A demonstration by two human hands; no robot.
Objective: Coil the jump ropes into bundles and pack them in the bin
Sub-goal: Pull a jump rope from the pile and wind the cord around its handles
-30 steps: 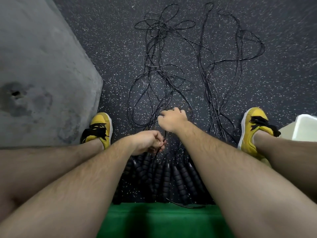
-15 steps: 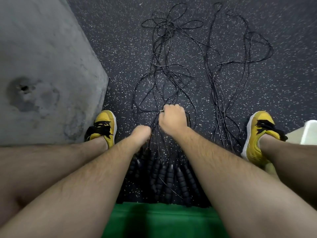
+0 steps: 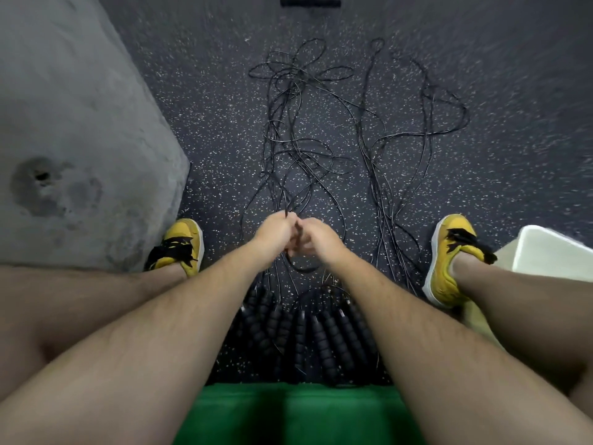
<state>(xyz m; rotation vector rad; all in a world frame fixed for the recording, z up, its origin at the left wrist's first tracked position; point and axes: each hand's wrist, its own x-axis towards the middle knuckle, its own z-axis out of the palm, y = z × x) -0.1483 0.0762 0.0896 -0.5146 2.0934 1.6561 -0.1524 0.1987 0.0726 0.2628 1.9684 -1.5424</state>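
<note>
Several thin black jump ropes (image 3: 298, 130) lie tangled on the speckled floor ahead of me, with a second strand group (image 3: 398, 162) to the right. Their black ribbed handles (image 3: 308, 335) lie in a row near my seat. My left hand (image 3: 272, 234) and my right hand (image 3: 316, 239) meet above the floor, fingers closed on the same black cord; a small loop of it hangs below them. The white bin (image 3: 552, 252) shows at the right edge, beside my right shoe.
A grey concrete block (image 3: 80, 149) fills the left side. My yellow shoes (image 3: 179, 245) (image 3: 449, 252) flank the ropes. A green edge (image 3: 288, 412) runs under my arms. A dark bar (image 3: 309, 2) lies at the far top.
My left hand has moved forward and up to join my right hand on the cord; a loop now hangs under them. The view has tilted up a little.
</note>
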